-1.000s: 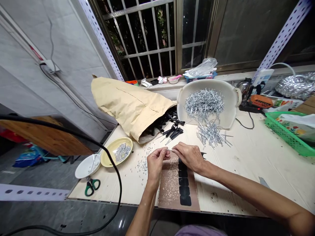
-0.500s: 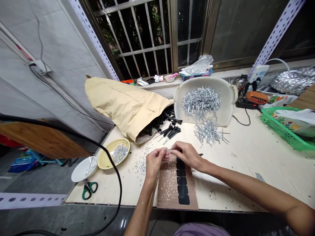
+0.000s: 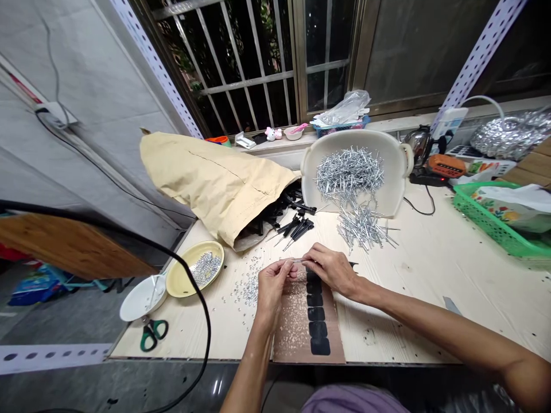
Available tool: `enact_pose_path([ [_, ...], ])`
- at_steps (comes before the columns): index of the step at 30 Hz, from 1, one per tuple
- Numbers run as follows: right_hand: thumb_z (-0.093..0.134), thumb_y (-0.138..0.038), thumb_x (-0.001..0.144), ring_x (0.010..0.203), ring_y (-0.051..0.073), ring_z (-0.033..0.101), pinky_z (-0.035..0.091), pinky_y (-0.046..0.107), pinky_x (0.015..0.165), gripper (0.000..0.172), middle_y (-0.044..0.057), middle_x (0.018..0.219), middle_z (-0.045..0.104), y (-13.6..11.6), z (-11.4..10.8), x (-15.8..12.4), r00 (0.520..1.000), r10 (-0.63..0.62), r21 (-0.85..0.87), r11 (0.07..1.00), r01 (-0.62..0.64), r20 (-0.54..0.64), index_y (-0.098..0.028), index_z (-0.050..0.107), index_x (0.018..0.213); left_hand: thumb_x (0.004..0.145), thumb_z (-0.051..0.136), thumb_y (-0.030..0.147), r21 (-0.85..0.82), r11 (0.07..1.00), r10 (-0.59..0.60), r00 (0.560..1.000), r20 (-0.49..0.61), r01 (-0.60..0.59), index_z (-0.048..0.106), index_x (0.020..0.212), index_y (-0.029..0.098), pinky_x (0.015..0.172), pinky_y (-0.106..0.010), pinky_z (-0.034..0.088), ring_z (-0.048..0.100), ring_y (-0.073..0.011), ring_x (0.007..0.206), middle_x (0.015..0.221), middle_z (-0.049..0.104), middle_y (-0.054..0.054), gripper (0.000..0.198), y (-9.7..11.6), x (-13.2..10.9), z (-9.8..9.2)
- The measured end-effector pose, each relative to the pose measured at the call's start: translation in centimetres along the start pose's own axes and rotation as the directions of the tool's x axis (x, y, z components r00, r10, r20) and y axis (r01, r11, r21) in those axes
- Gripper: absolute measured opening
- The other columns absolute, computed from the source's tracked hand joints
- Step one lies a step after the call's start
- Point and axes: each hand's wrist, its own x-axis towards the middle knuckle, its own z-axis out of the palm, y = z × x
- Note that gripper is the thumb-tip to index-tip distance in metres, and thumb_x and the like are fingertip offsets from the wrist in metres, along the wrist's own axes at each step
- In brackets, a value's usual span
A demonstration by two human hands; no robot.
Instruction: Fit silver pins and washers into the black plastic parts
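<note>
Over the near middle of the table, my left hand (image 3: 272, 285) and my right hand (image 3: 329, 267) meet fingertip to fingertip. Between them they pinch a thin metal pin (image 3: 296, 261), and a black part pokes out past my right hand. What my left fingertips hold is too small to tell. Under the hands lies a brown card (image 3: 301, 321) with a row of black pads. Small silver rings (image 3: 247, 287) are scattered just left of my left hand. A pile of metal pins (image 3: 364, 226) lies beyond my right hand.
A tilted cream tub (image 3: 394, 172) spills pins. A tan paper sack (image 3: 210, 178) holds black-handled tools (image 3: 297, 228). A yellow dish (image 3: 183, 279) of rings, a white bowl (image 3: 138, 298) and green scissors (image 3: 150, 335) sit at left. A green basket (image 3: 495, 223) stands right; a black cable (image 3: 196, 287) crosses left.
The hands stay joined on the pin with only slight finger motion. The camera view has drifted, so everything sits a little lower left than before.
</note>
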Motion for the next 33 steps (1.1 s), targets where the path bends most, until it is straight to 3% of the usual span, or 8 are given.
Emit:
enact_pose_path([
  [8,0.041,-0.035,0.095,0.074,0.011,0.056,0.037,0.02,0.056,0.027,0.002,0.09,0.059,4.4,-1.1,-2.2,0.999,0.031,-0.138,0.99,-0.024,0.044,-0.022,0.064,0.095,0.077,0.059,0.046,0.312,0.949,-0.057,0.998,0.036,0.043,0.065,0.114,0.016,0.047,-0.023,0.041,0.048,-0.0107,0.045,0.05,0.052,0.003,0.048,-2.2,-0.5,-0.4],
  [11,0.04,-0.034,0.095,0.072,0.011,0.055,0.034,0.02,0.053,0.029,0.003,0.087,0.059,5.8,-0.7,-1.5,0.998,-0.005,-0.192,0.981,0.019,0.07,-0.02,0.065,0.093,0.077,0.06,0.043,0.45,0.889,0.106,0.994,-0.027,-0.083,0.07,0.104,0.018,0.068,-0.031,0.048,0.061,-0.0183,0.07,0.072,0.066,-0.004,0.038,-2.8,-0.8,-0.5],
  [15,0.041,-0.03,0.095,0.072,0.012,0.052,0.035,0.021,0.054,0.029,0.004,0.08,0.058,6.7,0.6,-1.9,0.992,-0.078,-0.19,0.977,0.096,0.1,-0.016,0.065,0.085,0.082,0.055,0.04,0.53,0.832,0.254,0.962,-0.097,-0.166,0.07,0.102,0.021,0.089,-0.037,0.043,0.059,-0.023,0.097,0.1,0.068,-0.008,0.032,-4.1,-1.3,-0.3],
  [17,0.037,-0.023,0.096,0.07,0.012,0.05,0.035,0.021,0.054,0.03,0.002,0.075,0.058,6.3,1.1,-3.1,0.969,-0.18,-0.132,0.97,0.203,0.167,-0.017,0.064,0.083,0.084,0.052,0.04,0.536,0.826,0.282,0.951,-0.126,-0.174,0.069,0.103,0.021,0.09,-0.037,0.042,0.059,-0.023,0.098,0.102,0.067,-0.008,0.032,-4.7,-1.4,-0.1],
  [20,0.032,-0.017,0.096,0.069,0.012,0.048,0.034,0.021,0.052,0.034,0.001,0.072,0.057,5.5,1.2,-4.6,0.872,-0.383,-0.036,0.91,0.413,0.306,-0.019,0.063,0.083,0.085,0.05,0.041,0.528,0.829,0.303,0.941,-0.151,-0.183,0.069,0.103,0.02,0.092,-0.036,0.041,0.058,-0.0223,0.1,0.103,0.067,-0.008,0.033,-5.1,-1.6,0.0],
  [25,0.03,-0.023,0.097,0.068,0.012,0.048,0.036,0.022,0.051,0.036,0.004,0.076,0.057,4.8,0.5,-4.1,0.961,-0.217,-0.055,0.972,0.229,0.172,-0.016,0.062,0.083,0.087,0.048,0.041,0.557,0.815,0.3,0.939,-0.17,-0.159,0.067,0.105,0.019,0.088,-0.032,0.042,0.058,-0.021,0.098,0.103,0.066,-0.008,0.034,-4.9,-1.7,0.0],
  [30,0.036,-0.021,0.095,0.063,0.01,0.047,0.033,0.019,0.046,0.031,-0.001,0.067,0.054,4.2,0.6,-4.2,0.9,-0.346,0.056,0.937,0.344,0.265,-0.019,0.062,0.079,0.087,0.048,0.041,0.58,0.8,0.309,0.935,-0.175,-0.156,0.068,0.104,0.019,0.086,-0.032,0.042,0.059,-0.0209,0.095,0.1,0.067,-0.007,0.034,-5.0,-1.7,0.1],
  [33,0.035,-0.022,0.096,0.061,0.009,0.047,0.036,0.019,0.048,0.032,0.002,0.072,0.054,4.6,0.6,-3.5,0.975,-0.142,-0.016,0.989,0.147,0.174,-0.015,0.061,0.08,0.088,0.046,0.042,0.611,0.781,0.301,0.935,-0.188,-0.128,0.067,0.104,0.019,0.081,-0.032,0.043,0.059,-0.0207,0.089,0.097,0.067,-0.007,0.036,-5.1,-1.6,0.1],
])
